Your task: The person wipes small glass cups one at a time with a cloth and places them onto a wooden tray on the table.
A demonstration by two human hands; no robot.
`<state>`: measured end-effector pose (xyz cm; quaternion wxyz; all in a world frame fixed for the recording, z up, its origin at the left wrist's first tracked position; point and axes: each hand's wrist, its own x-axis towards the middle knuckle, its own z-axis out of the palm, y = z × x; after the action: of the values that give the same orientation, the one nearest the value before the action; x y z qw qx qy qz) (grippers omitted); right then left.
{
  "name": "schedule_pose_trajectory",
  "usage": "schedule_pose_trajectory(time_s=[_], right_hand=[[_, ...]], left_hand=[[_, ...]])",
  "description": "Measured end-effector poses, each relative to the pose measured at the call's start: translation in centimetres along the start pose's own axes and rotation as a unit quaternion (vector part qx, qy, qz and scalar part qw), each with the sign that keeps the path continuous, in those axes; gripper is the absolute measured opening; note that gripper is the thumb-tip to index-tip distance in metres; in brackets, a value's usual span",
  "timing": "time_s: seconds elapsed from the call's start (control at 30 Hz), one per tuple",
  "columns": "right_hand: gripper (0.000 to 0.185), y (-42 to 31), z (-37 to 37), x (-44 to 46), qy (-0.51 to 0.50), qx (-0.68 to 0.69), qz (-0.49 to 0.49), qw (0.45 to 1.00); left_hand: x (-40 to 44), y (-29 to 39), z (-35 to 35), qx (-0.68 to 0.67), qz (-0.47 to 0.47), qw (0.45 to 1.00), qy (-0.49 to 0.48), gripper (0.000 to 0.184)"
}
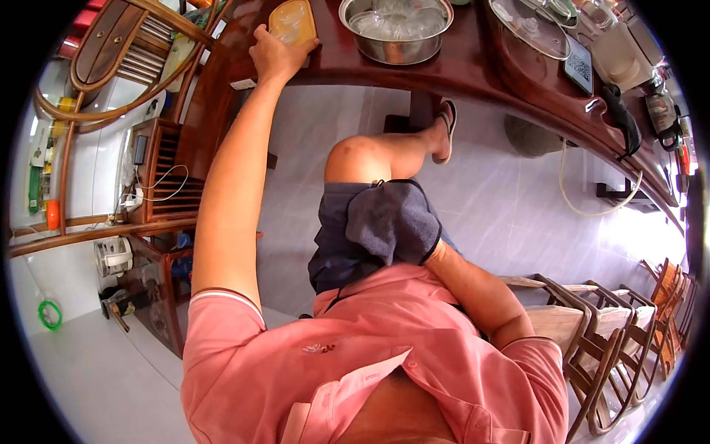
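Observation:
At the table's near left, my left hand (pixel 276 55) spans the near end of a small yellow-brown tray (pixel 308 31), thumb on its right side and fingers on its left. Clear glass or plastic pieces (pixel 288 22) lie in the tray. My right hand is hidden under or inside a dark grey cloth (pixel 388 218) with a black edge, resting over my lap; its fingers do not show. Right of the tray, a steel basin (pixel 396 52) holds several clear, rounded vessels (pixel 399 24).
The dark red wooden table (pixel 473 78) curves across the front. A glass lid (pixel 529 29), a card with a printed code (pixel 579 65) and a black strap (pixel 625 122) are at its right. Wooden chairs (pixel 592 318) stand at right. A pale hose (pixel 580 207) hangs below the table.

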<state>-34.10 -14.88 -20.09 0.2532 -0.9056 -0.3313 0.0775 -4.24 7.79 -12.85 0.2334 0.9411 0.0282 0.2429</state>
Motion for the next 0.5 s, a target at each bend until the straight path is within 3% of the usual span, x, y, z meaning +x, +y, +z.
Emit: schedule_pose_trajectory(time_s=[0.1, 0.3, 0.43, 0.5], right_hand=[[0.016, -1.2, -2.1, 0.0, 0.01, -0.067, -0.02, 0.998], [0.008, 0.5, 1.3, -0.3, 0.083, -0.027, -0.031, 0.996], [0.008, 0.7, 2.1, 0.0, 0.096, -0.033, -0.023, 0.995], [0.008, 1.7, 3.9, 0.2, 0.061, 0.036, -0.007, 0.997]], left_hand=[[0.7, -1.5, -0.6, 0.001, 0.001, 1.0, -0.021, 0.113], [1.8, -3.7, -2.7, 0.011, 0.027, 0.998, -0.058, 0.105], [3.0, -4.8, -2.3, 0.0, 0.05, 0.999, -0.014, 0.101], [4.2, -5.2, -2.1, 0.022, 0.072, 0.997, -0.007, 0.1]])
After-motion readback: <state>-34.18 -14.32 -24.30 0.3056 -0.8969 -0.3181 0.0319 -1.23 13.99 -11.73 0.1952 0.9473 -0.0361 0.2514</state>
